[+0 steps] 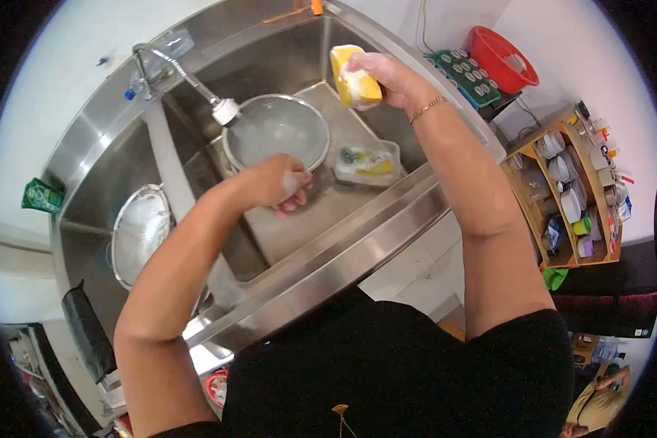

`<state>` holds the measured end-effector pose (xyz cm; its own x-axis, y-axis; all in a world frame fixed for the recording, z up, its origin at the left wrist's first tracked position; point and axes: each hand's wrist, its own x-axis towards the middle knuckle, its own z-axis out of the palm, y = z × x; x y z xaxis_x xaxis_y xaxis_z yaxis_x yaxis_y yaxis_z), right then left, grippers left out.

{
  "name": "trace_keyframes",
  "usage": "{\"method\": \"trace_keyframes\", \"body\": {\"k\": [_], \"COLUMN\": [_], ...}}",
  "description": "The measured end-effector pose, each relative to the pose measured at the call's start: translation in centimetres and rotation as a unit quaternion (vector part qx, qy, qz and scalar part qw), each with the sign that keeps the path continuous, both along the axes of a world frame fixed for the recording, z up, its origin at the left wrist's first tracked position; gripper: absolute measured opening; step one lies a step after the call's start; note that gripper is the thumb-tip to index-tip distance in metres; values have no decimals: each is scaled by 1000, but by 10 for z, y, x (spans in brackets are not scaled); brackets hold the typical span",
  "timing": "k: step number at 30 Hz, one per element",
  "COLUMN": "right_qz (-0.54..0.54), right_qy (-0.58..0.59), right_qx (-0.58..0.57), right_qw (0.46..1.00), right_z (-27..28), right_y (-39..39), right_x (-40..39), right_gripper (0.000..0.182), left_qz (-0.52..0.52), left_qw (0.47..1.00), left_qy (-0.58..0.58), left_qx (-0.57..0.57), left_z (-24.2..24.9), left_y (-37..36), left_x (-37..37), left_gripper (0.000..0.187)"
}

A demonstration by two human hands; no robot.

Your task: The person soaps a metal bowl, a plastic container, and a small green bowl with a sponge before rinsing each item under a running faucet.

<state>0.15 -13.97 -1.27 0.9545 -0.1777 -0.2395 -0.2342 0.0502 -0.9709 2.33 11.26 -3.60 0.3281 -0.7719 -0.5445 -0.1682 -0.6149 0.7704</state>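
A yellow sponge (355,77) with white suds is in my right hand (387,77), held above the far right corner of the steel sink (299,226). My left hand (285,184) hangs over the sink beside the near edge of a round metal bowl (277,131) of cloudy water, its fingers curled; what they hold, if anything, is hidden. Between my hands, a clear plastic container (366,162) holds something yellow and green with foam. The white tap head (225,111) hangs at the bowl's far left edge.
A foil-like oval tray (140,232) stands in the left basin, past the divider (171,157). A green packet (42,196) sits on the left rim. At right are a red basin (500,60), a green tray of cups (461,77) and a wooden dish rack (555,193).
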Motion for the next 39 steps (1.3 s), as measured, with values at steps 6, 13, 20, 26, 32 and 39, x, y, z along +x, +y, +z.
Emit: {"method": "trace_keyframes", "body": {"k": [6,13,20,26,32,39], "right_qz": [-51,-39,-29,-60,-47,-52], "right_qy": [14,-31,-97,-138,-135,-98], "right_qx": [56,64,82,122,103,64], "right_qw": [997,997,991,981,984,992], "right_z": [-32,-39,-29,-17,-22,-29], "right_y": [-49,-66,-68,-66,-64,-59], "right_x": [-1,-5,-5,-11,-5,-3], "right_gripper": [33,38,36,32,32,36], "left_qz": [57,-374,-314,-433,113,-194], "left_qw": [984,889,865,734,968,931], "left_qy": [99,-265,-380,-505,-175,-299], "left_qx": [135,4,97,136,142,78], "left_z": [-107,-276,-240,-240,-250,-202], "left_y": [-106,-126,-149,-178,-223,-221], "left_x": [8,58,28,36,41,32], "left_gripper": [30,35,25,20,23,35]}}
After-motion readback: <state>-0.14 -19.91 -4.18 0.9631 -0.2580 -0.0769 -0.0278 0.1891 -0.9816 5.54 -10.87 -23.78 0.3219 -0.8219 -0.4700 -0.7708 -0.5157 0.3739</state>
